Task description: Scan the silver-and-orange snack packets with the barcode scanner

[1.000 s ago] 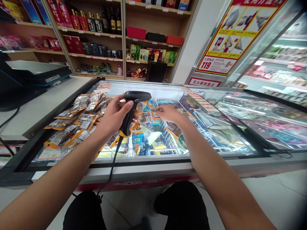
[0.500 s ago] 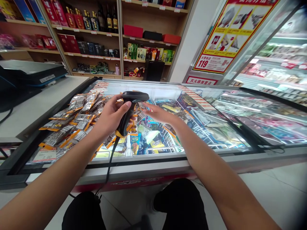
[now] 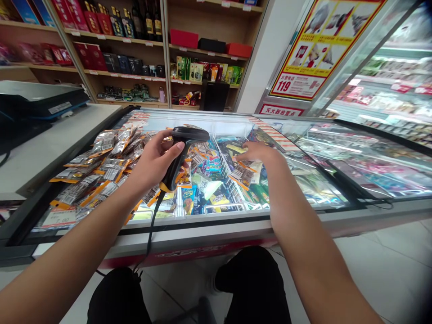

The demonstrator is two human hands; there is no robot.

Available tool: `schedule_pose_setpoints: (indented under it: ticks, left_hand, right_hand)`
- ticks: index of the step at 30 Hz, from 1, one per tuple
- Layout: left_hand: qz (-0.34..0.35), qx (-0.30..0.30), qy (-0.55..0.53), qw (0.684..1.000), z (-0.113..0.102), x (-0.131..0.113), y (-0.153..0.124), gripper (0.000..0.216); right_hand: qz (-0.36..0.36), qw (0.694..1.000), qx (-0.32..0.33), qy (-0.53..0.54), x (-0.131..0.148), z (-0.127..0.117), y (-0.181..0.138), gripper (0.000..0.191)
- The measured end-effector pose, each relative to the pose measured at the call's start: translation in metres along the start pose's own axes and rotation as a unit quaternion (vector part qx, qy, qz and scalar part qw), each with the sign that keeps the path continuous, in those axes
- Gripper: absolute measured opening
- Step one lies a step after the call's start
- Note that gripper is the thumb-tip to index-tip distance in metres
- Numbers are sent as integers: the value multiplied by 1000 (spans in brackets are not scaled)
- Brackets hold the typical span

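Note:
My left hand (image 3: 158, 158) is wrapped round the grip of a black and yellow barcode scanner (image 3: 176, 164), held upright over the chest freezer (image 3: 216, 229). A cable hangs from the handle. My right hand (image 3: 258, 152) reaches over the freezer to the right, its visible fingers bent and apart. Just beneath its fingertips is a silver-and-brown snack packet (image 3: 242, 175) with orange edges; whether they touch I cannot tell. A heap of similar snack packets (image 3: 111, 168) lies on the left of the freezer. Colourful bags (image 3: 205, 184) lie inside, beside a white wire divider (image 3: 232, 186).
A counter (image 3: 104, 118) with a scale-like device (image 3: 50, 101) stands at the left. Behind are wooden shelves (image 3: 131, 78) with boxes and bottles. A sliding freezer lid (image 3: 324, 180) and a tall display cooler (image 3: 388, 90) are at the right. My knees are close to the freezer front.
My right hand has moved right, away from the scanner, to above the packet beyond the wire divider. My left hand keeps the scanner in nearly the same place. The view has shifted slightly.

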State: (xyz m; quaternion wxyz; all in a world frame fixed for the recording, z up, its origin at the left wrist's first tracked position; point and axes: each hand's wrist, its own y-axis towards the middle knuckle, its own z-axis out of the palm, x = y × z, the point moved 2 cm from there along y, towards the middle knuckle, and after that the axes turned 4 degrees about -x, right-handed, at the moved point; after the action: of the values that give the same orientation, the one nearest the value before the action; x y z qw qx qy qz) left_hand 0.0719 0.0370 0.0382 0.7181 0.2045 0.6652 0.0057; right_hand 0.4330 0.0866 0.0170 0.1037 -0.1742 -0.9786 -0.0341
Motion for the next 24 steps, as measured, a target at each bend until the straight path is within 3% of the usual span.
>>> schedule_pose_setpoints:
  ticks: [4,8,10,15,24]
  left_hand:
    - [-1,23,7,1000,2,-1,-1,48]
    - [9,53,6,999,2,0,-2,50]
    - [10,64,9,998,1,2,-2,52]
    - [12,109,69,992,0,7,-4,55]
    - [17,144,119,982,3,2,-9,59]
  right_hand:
    - [-41,995,-25,87,20,10,0,94]
    - [-103,966,-122,205,42,10,-4,52]
    - [-131,943,-162,259,54,6,-9,42]
    - [-198,904,-173,336,71,3,-19,37]
    - [-190,908,-172,332,70,5,-18,36]
